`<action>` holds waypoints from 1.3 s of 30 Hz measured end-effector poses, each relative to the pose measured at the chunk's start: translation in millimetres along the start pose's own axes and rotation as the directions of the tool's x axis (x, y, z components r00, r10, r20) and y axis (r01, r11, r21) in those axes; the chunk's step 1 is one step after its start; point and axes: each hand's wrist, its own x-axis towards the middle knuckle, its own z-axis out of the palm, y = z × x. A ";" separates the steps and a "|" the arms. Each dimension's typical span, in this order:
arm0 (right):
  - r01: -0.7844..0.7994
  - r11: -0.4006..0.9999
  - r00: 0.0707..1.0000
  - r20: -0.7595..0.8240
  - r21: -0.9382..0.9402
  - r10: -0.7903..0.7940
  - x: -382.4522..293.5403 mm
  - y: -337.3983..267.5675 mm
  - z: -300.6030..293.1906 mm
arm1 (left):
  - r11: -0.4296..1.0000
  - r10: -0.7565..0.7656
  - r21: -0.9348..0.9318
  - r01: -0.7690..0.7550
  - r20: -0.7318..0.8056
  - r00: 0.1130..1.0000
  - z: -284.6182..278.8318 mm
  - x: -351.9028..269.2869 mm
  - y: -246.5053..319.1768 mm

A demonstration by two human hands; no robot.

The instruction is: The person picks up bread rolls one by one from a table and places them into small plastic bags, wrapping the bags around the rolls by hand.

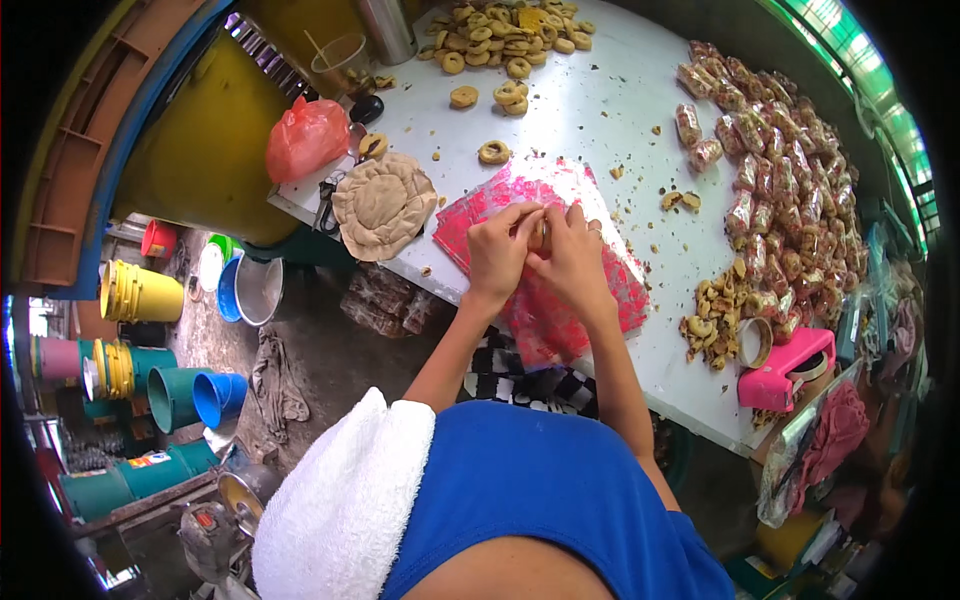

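Note:
A stack of pink-and-clear printed plastic sheets (465, 232) lies at the table's near edge, part of it hanging over. Above it my left hand (496, 251) and my right hand (576, 259) meet, thumbs and fingertips pinched around a small tan item (541, 231). Fingers hide most of this item, so its shape cannot be told. A ring-shaped biscuit (494, 152) lies just beyond the sheets, with a large heap of similar biscuits (487, 34) at the far side. Many wrapped packs (784, 180) are piled on the right.
A round padded cloth (384, 202) and a red plastic bag (307, 140) lie left of the sheets. Broken biscuits (712, 319), a tape roll (754, 343) and a pink tape dispenser (787, 367) sit at the right. Buckets (219, 397) stand on the floor at left.

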 end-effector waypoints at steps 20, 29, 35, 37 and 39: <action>0.050 0.889 0.967 0.202 0.454 -0.158 -18.0 45.7 -37.2 | 0.923 0.301 0.045 -0.383 0.536 0.789 -13.4 6.3 -14.8; 0.175 0.874 0.981 -0.001 0.453 -0.195 -19.2 41.7 -30.6 | 0.887 0.184 0.273 -0.373 0.532 0.826 -5.1 19.0 -11.8; 0.209 0.893 0.943 0.160 0.399 -0.292 9.4 57.7 -35.6 | 0.728 0.489 0.374 -0.574 0.303 0.818 15.7 -25.9 -3.2; 0.221 0.900 0.939 0.167 0.375 -0.300 15.7 70.7 -36.4 | 0.703 0.510 0.328 -0.630 0.385 0.769 26.4 -39.4 -0.7; 0.230 0.907 0.937 0.172 0.353 -0.305 2.6 68.8 -40.7 | 0.519 0.480 0.541 -0.662 0.457 0.749 30.9 -41.7 8.7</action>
